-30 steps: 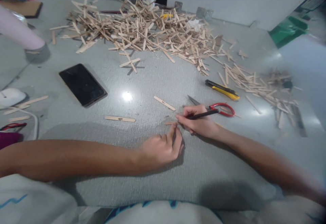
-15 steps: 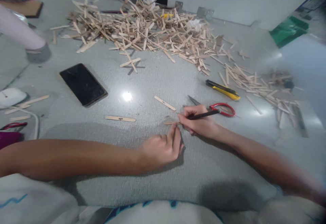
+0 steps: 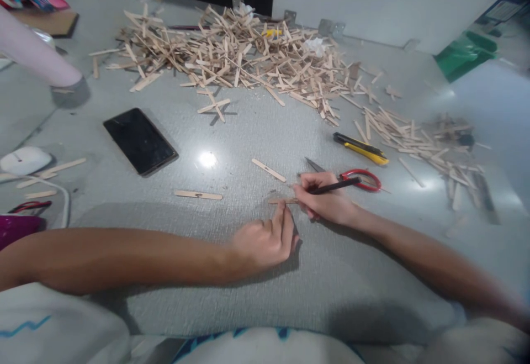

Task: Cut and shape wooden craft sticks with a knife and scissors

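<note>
My right hand (image 3: 325, 201) is closed in a writing grip around a slim black pen (image 3: 337, 185), its tip mostly hidden by the fingers. Beneath both hands lies a wooden craft stick (image 3: 275, 201). Fingertips of my left hand (image 3: 269, 239) press its near edge and hold it on the table, the other fingers curled. Just above is a second craft stick (image 3: 268, 170) with a dark mark at its middle. Another marked craft stick (image 3: 199, 194) lies left of my hands. Red-handled scissors (image 3: 361, 179) rest partly behind my right hand.
A big heap of craft sticks (image 3: 232, 54) spreads along the back, with a smaller pile (image 3: 414, 137) to the right. A yellow and black box cutter (image 3: 361, 148) lies beyond the scissors. Leftward are a phone (image 3: 141, 141), a white mouse (image 3: 25, 159) and a pink cylinder (image 3: 41, 52).
The view has shifted slightly. Both hands stay at the same stick, with the pen and right hand moved very slightly to the right.
</note>
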Demonstrator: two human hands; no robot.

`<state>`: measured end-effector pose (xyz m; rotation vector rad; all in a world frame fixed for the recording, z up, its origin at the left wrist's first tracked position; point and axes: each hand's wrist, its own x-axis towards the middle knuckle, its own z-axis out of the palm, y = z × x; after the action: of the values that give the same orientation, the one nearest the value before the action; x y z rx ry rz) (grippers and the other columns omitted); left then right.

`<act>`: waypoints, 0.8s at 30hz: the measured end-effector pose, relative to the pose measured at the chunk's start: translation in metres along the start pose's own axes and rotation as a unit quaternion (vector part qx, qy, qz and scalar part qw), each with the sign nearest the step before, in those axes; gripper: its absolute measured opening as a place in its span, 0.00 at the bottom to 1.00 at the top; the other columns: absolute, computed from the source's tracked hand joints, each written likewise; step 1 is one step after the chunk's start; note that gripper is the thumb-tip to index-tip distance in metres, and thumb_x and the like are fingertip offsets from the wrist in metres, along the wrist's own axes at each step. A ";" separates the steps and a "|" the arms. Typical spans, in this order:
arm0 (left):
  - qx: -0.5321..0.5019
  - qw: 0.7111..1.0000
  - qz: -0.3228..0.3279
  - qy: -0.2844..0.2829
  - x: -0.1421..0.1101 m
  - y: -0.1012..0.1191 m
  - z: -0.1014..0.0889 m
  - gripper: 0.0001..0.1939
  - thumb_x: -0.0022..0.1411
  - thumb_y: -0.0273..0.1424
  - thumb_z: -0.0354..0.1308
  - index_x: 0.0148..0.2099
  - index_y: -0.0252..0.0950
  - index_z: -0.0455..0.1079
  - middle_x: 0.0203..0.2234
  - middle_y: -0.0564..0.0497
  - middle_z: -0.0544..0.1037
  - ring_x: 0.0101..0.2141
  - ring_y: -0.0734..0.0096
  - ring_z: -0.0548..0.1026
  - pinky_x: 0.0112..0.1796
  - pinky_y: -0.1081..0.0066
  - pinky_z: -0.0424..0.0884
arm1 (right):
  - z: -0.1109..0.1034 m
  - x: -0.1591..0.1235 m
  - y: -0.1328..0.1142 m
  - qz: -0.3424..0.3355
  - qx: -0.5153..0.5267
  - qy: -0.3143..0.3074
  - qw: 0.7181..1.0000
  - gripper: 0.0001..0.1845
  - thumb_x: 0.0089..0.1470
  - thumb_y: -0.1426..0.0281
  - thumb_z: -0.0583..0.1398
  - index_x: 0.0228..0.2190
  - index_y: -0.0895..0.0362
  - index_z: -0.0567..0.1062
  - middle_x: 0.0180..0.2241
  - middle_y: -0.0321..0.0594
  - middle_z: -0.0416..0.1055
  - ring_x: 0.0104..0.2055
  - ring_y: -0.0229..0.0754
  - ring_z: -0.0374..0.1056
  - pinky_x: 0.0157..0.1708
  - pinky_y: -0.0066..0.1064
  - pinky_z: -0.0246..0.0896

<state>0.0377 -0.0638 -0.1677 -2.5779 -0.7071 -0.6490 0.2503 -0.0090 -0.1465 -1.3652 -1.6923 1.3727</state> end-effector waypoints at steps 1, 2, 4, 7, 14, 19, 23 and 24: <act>0.000 1.000 0.000 0.000 0.000 0.000 0.000 0.24 0.78 0.29 0.48 0.49 0.13 0.81 0.43 0.19 0.85 0.18 0.62 0.80 0.14 0.69 0.70 | 0.000 0.000 -0.001 -0.005 0.002 -0.001 1.000 0.24 0.67 0.63 0.64 0.21 0.53 0.65 0.14 0.30 0.68 0.11 0.31 0.62 0.12 0.21 0.54; -0.001 1.000 0.002 0.002 0.000 0.000 0.000 0.24 0.78 0.29 0.48 0.48 0.13 0.81 0.43 0.18 0.85 0.18 0.62 0.80 0.14 0.69 0.70 | 0.000 0.000 -0.001 -0.008 0.004 -0.004 1.000 0.24 0.68 0.63 0.65 0.21 0.53 0.66 0.14 0.31 0.69 0.12 0.31 0.63 0.12 0.21 0.55; -0.002 1.000 0.006 0.003 0.001 0.000 -0.001 0.24 0.78 0.29 0.48 0.48 0.12 0.81 0.43 0.18 0.85 0.19 0.60 0.81 0.14 0.69 0.70 | 0.001 0.000 -0.002 -0.010 0.006 -0.015 1.000 0.24 0.68 0.62 0.65 0.22 0.54 0.68 0.15 0.31 0.70 0.13 0.31 0.64 0.14 0.21 0.55; -0.005 1.000 0.011 0.000 0.000 0.000 0.000 0.24 0.78 0.29 0.48 0.49 0.11 0.81 0.43 0.17 0.85 0.20 0.58 0.83 0.14 0.68 0.71 | 0.001 0.001 -0.001 -0.009 0.010 -0.024 1.000 0.24 0.68 0.62 0.66 0.22 0.55 0.69 0.15 0.31 0.70 0.14 0.31 0.64 0.14 0.22 0.55; 0.002 1.000 0.005 0.000 -0.001 0.002 0.002 0.24 0.79 0.30 0.49 0.49 0.12 0.81 0.43 0.18 0.85 0.19 0.60 0.81 0.15 0.68 0.71 | 0.001 0.004 0.000 0.007 0.015 -0.026 1.000 0.24 0.67 0.61 0.67 0.22 0.54 0.70 0.16 0.31 0.70 0.13 0.31 0.63 0.14 0.23 0.53; 0.007 1.000 0.000 0.000 -0.002 0.004 0.003 0.24 0.79 0.31 0.49 0.50 0.13 0.81 0.44 0.19 0.85 0.19 0.60 0.81 0.15 0.67 0.70 | 0.002 0.004 -0.001 0.009 0.013 -0.026 1.000 0.24 0.67 0.61 0.67 0.21 0.54 0.70 0.16 0.31 0.69 0.13 0.31 0.61 0.14 0.24 0.51; 0.009 1.000 -0.004 0.002 -0.002 0.004 0.002 0.24 0.79 0.31 0.50 0.49 0.13 0.81 0.44 0.19 0.86 0.19 0.61 0.81 0.16 0.68 0.70 | 0.001 0.003 0.002 -0.014 -0.020 -0.025 0.999 0.24 0.68 0.60 0.67 0.21 0.54 0.70 0.14 0.29 0.67 0.14 0.31 0.58 0.15 0.25 0.49; 0.010 1.000 -0.005 0.002 -0.002 0.004 0.002 0.24 0.78 0.31 0.50 0.49 0.13 0.81 0.43 0.20 0.86 0.19 0.62 0.80 0.16 0.68 0.70 | 0.000 0.002 0.002 -0.019 -0.031 -0.024 0.999 0.25 0.68 0.60 0.67 0.22 0.54 0.70 0.14 0.29 0.66 0.14 0.31 0.58 0.15 0.25 0.49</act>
<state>0.0389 -0.0664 -0.1711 -2.5555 -0.7222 -0.6455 0.2503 -0.0071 -0.1488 -1.3377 -1.7975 1.3520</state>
